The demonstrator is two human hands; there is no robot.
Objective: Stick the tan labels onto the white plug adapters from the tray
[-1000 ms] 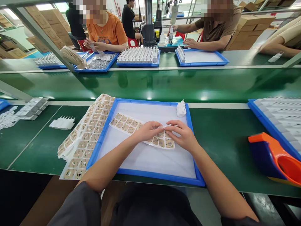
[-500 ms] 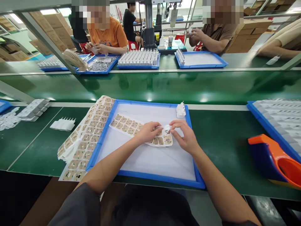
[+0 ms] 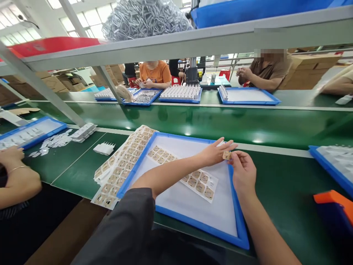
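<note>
A blue-rimmed tray (image 3: pixel 193 221) with a white liner lies in front of me. On it rests a sheet of small tan labels (image 3: pixel 199 180). My right hand (image 3: pixel 242 173) hovers over the tray's far right corner and pinches one small tan label (image 3: pixel 227 155) between thumb and fingertips. My left hand (image 3: pixel 214 151) reaches across to the same corner with its fingers stretched out, its tips touching that label. The small white plug seen earlier at this corner is hidden behind my left hand.
Several more label sheets (image 3: pixel 121 169) are stacked left of the tray, beside a white pronged part (image 3: pixel 104 148). An orange-and-blue dispenser (image 3: pixel 332 208) and another blue tray (image 3: pixel 331 162) sit to the right. A co-worker's arm (image 3: pixel 16 180) is at left. Beyond a green conveyor (image 3: pixel 193 121), people work.
My head has lifted, showing the overhead shelf. My right hand peeled a label off the sheet and carried it to the far right corner; my left hand let go of the sheet and followed.
</note>
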